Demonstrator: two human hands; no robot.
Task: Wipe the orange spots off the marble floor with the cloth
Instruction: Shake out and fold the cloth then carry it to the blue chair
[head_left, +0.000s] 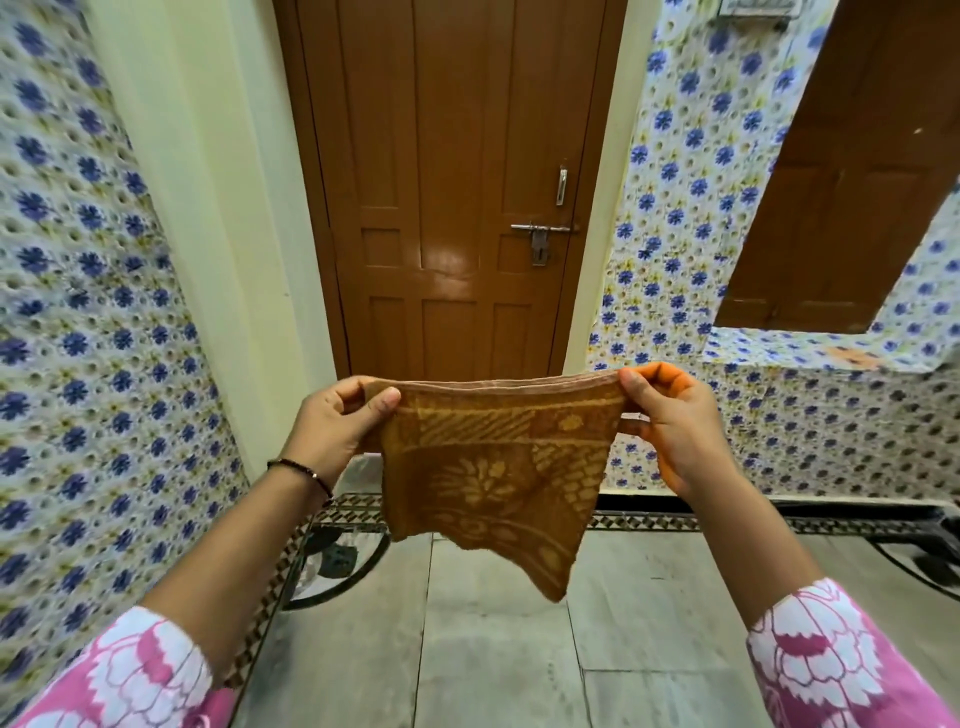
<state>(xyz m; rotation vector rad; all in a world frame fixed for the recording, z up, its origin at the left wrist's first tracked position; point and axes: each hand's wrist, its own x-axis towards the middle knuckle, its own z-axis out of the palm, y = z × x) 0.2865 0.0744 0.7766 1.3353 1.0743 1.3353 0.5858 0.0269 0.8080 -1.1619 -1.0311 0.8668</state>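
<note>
An orange-brown patterned cloth (493, 467) hangs stretched in the air in front of me, its lower corner pointing down. My left hand (337, 421) pinches its upper left corner between thumb and fingers. My right hand (670, 415) pinches the upper right corner the same way. Below lies the grey marble floor (498, 649). No orange spots show on the visible part of the floor; an orange patch (852, 357) marks the tiled ledge at the right.
A closed brown door (457, 182) with a metal latch stands straight ahead. Blue-flowered tiled walls (78, 312) rise on both sides. A patterned dark border (727, 519) runs along the floor's far edge, and a round floor inlay (337, 561) lies at the left.
</note>
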